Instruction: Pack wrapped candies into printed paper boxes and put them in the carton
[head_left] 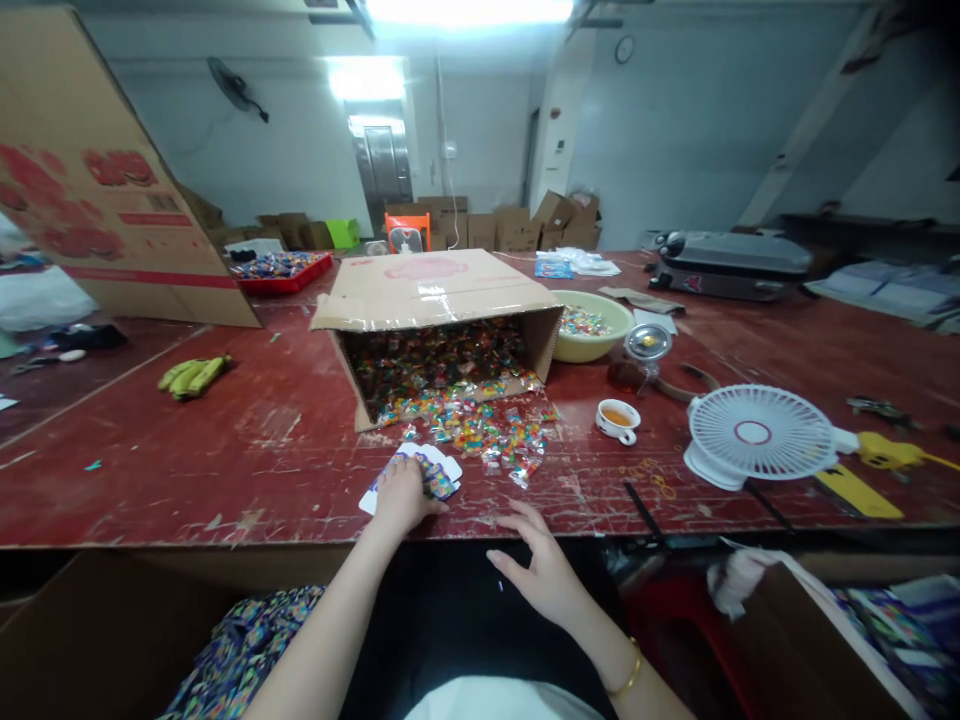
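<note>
One scuffed red table bore a tipped cardboard box spilling glossy wrapped candies. Beside them, near the table's front edge, the left hand pressed flat on white printed cards, gripping nothing. The right hand hovered open, fingers spread.

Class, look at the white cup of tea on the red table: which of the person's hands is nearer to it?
The right hand is nearer. It hovers at the table's near edge, below and left of the cup. The left hand rests on printed cards farther left.
</note>
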